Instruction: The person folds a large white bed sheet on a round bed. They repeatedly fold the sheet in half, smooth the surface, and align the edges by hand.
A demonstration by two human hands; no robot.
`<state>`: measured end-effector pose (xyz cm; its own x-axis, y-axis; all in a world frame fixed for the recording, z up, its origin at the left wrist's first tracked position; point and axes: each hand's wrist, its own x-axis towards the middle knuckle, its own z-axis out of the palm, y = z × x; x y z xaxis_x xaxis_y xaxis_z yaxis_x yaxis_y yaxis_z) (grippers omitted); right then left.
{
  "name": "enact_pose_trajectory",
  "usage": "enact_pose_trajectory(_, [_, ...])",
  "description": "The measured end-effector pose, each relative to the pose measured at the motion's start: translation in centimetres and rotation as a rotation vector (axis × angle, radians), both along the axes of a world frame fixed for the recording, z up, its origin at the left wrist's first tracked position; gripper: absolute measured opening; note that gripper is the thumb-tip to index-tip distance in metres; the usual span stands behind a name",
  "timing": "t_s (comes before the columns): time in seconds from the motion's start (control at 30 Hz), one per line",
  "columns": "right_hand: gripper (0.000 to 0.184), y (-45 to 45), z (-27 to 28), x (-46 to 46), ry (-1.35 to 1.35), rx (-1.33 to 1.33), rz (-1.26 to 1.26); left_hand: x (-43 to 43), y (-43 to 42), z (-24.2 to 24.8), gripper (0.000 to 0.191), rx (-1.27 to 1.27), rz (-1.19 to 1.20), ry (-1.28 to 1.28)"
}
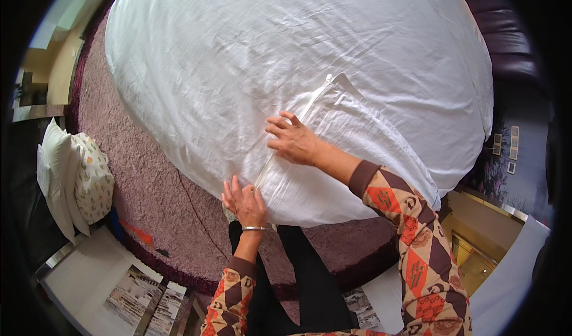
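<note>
A large white fabric cover (268, 45), wrinkled and spread wide, lies before me over the rug. A folded-back flap (348, 126) of white cloth has a narrow edge strip that runs from a pointed corner down to the near left. My right hand (292, 139) rests over the middle of this strip, fingers bent and spread; whether it pinches the cloth is hard to see. At the strip's lower end, my left hand (245, 202) has its thumb and fingers at the cover's near edge, and its grip is partly hidden. A silver bangle circles the left wrist.
Beneath lies a round pinkish shaggy rug (147, 175). Several pillows (91, 177), one with a cactus print, stand at the left. A dark leather sofa (500, 27) is at the upper right. My black-trousered legs are below the cover's near edge.
</note>
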<state>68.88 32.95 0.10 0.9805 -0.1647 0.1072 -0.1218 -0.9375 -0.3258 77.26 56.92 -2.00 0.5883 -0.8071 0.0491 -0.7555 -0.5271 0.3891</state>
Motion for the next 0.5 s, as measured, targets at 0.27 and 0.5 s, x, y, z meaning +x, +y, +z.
enact_pose_trajectory(0.27, [0.056, -0.7, 2.9, -7.9, -0.059, -0.048, -0.597, -3.6, -4.0, 3.8, 0.043, -0.012, -0.265, 0.115])
enact_pose_trajectory(0.5, [0.06, -3.7, -0.1, -9.8, -0.079, -0.076, -0.782, -3.8, -11.0, 3.3, 0.042, -0.159, -0.398, 0.093])
